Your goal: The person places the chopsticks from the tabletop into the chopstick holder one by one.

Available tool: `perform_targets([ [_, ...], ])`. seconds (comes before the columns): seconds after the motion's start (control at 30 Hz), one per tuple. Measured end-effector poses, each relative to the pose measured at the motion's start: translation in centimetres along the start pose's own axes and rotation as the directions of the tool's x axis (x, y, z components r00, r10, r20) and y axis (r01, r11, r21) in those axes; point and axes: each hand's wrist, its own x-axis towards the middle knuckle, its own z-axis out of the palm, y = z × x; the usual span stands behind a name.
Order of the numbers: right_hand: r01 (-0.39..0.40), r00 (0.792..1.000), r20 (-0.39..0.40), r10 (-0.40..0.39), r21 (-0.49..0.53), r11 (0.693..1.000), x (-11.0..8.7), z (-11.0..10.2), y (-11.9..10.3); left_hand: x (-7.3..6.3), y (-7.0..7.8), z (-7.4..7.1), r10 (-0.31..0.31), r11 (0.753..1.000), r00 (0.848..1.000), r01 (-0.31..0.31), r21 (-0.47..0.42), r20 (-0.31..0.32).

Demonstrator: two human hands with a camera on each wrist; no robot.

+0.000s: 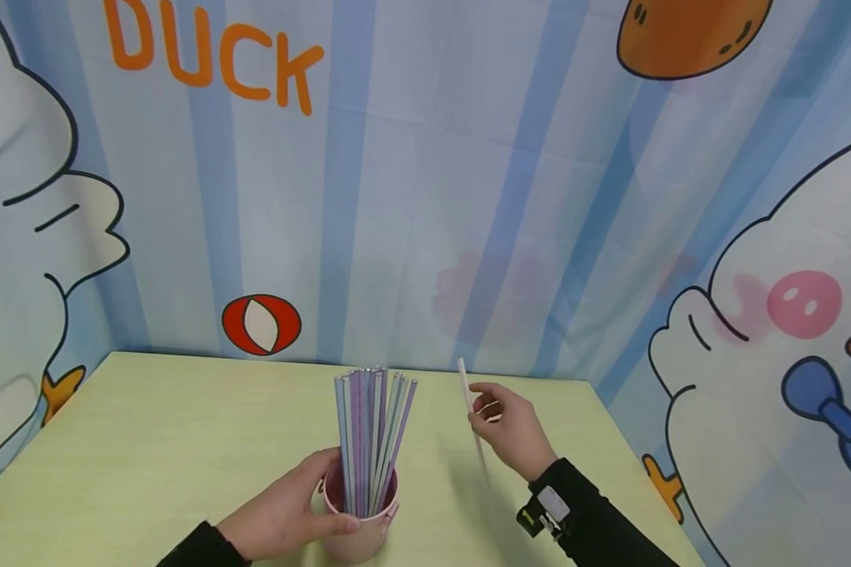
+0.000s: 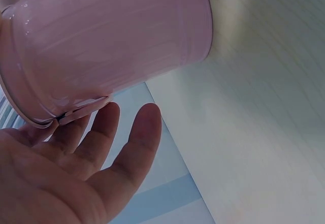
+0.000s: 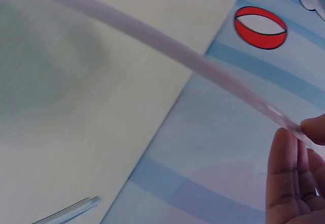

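Observation:
A small pink bucket (image 1: 358, 543) stands on the table, filled with a bunch of pale green, silver and purple straws (image 1: 372, 441). My left hand (image 1: 294, 504) holds the bucket by its rim, the thumb on the near side and the fingers along its left side. In the left wrist view, fingertips lie by the small handle lug (image 2: 84, 111) on the wall. Off to the right of the bucket, my right hand (image 1: 514, 429) pinches a single pale pink straw (image 3: 152, 41) between thumb and fingers. This straw tilts, its lower end pointing down over the table.
The pale yellow table (image 1: 206, 425) ends at a blue striped cloth (image 1: 425, 197) behind it. More cloth with printed white ducks (image 1: 745, 441) closes off both sides. A strap with a small device (image 1: 549, 508) sits on my right wrist.

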Motion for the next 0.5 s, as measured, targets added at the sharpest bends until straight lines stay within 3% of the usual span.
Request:
perform_targets([
  [0.33,0.044,0.996,-0.087,-0.024,0.244,0.969,0.6,-1.3,-4.3,0.0,0.1,0.0,0.003,1.000,1.000,-0.003,0.010,-0.008],
  [0.5,0.110,0.989,-0.131,-0.061,0.408,0.906,0.9,-1.6,-6.1,0.0,0.2,0.0,-0.016,1.000,1.000,0.016,0.005,-0.008],
])
